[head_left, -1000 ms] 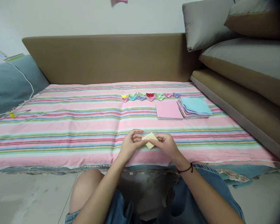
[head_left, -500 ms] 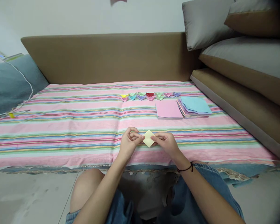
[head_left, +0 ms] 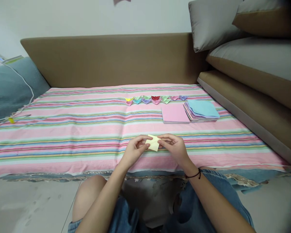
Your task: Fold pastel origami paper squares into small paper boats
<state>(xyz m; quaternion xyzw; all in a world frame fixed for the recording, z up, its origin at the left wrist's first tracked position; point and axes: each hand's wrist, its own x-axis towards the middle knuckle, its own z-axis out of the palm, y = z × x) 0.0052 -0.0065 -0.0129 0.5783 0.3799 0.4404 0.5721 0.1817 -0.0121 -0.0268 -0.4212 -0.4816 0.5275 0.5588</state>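
Observation:
A small folded piece of pale yellow origami paper [head_left: 153,143] is held up between my two hands over the near part of the striped cloth. My left hand [head_left: 135,149] pinches its left side, thumb in front and fingers at the edge. On the opposite side, my right hand [head_left: 174,146] grips the right corner between thumb and fingers. The paper is turned at a slant, and its back is hidden from me.
Several small folded paper boats [head_left: 156,100] stand in rows farther back. Pink paper squares [head_left: 175,113] lie beside a stack topped with light blue sheets [head_left: 203,108]. Large cushions [head_left: 254,61] are piled on the right. A white cable [head_left: 26,84] runs along the left.
The yellow paper has turned from an upright diamond to a slanted square and shifted slightly left. My left fingers have closed in from a raised position onto its edge.

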